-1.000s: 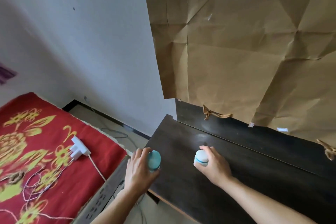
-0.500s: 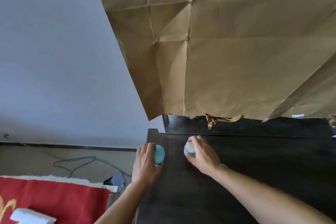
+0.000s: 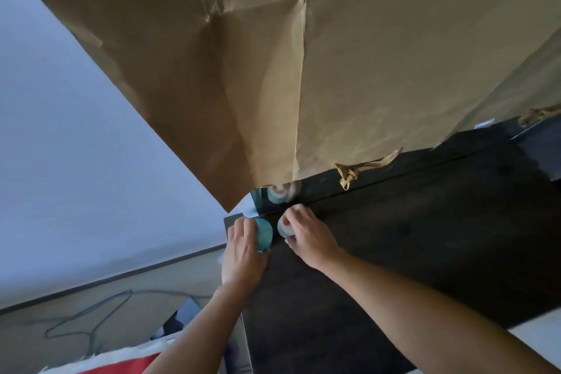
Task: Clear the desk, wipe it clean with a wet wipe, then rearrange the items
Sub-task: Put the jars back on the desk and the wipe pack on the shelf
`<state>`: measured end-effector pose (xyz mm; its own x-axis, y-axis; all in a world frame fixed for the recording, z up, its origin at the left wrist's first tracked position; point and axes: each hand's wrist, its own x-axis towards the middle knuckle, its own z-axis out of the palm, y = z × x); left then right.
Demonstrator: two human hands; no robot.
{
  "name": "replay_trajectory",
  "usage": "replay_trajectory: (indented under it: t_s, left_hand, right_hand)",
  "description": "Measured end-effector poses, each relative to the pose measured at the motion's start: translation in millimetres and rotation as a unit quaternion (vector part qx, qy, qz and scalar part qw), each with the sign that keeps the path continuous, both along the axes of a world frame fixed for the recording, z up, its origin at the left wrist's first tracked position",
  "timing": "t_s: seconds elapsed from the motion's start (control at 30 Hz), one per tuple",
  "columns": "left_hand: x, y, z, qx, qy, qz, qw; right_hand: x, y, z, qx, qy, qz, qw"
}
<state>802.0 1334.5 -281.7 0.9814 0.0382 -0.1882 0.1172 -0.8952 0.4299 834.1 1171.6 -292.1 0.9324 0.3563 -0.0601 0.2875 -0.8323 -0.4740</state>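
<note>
My left hand (image 3: pixel 243 255) grips a small jar with a teal lid (image 3: pixel 263 233) at the far left corner of the dark wooden desk (image 3: pixel 425 246). Just to its right, my right hand (image 3: pixel 306 234) holds a white jar with a teal band (image 3: pixel 283 228), fingers curled over its top. Both jars sit close together near the desk's back edge. A mirror strip (image 3: pixel 280 193) behind them shows a jar's reflection.
Creased brown paper (image 3: pixel 303 70) covers the mirror above the desk. A torn paper scrap (image 3: pixel 349 173) hangs at the back ledge. Left of the desk are a grey wall, floor with a cable (image 3: pixel 91 322), and a red cloth's edge (image 3: pixel 121 366).
Both hands have carried the two jars from the desk's front left part back to its far left corner. The view swung away from the red bedspread toward the wall.
</note>
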Motion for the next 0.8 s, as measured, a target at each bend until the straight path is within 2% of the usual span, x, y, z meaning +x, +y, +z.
replay_trajectory:
  t_s: [0.2,0.37,0.67,0.8]
  left_hand:
    - [-11,-8,24,0.096,-0.022,-0.017,0.995]
    - [-29,-58,71,0.035,-0.042,0.010,0.998]
    - [-60,-255,108,0.021,-0.101,-0.067,0.992]
    - [-62,-355,128,-0.008,-0.135,-0.109,0.985]
  right_hand:
    - [-5,-28,20,0.006,-0.013,0.017,1.000]
    - [-15,-95,55,0.042,-0.051,-0.001,0.998]
    - [-76,-318,99,0.013,-0.096,-0.043,0.994]
    - [-101,-426,124,0.003,-0.118,-0.120,0.986]
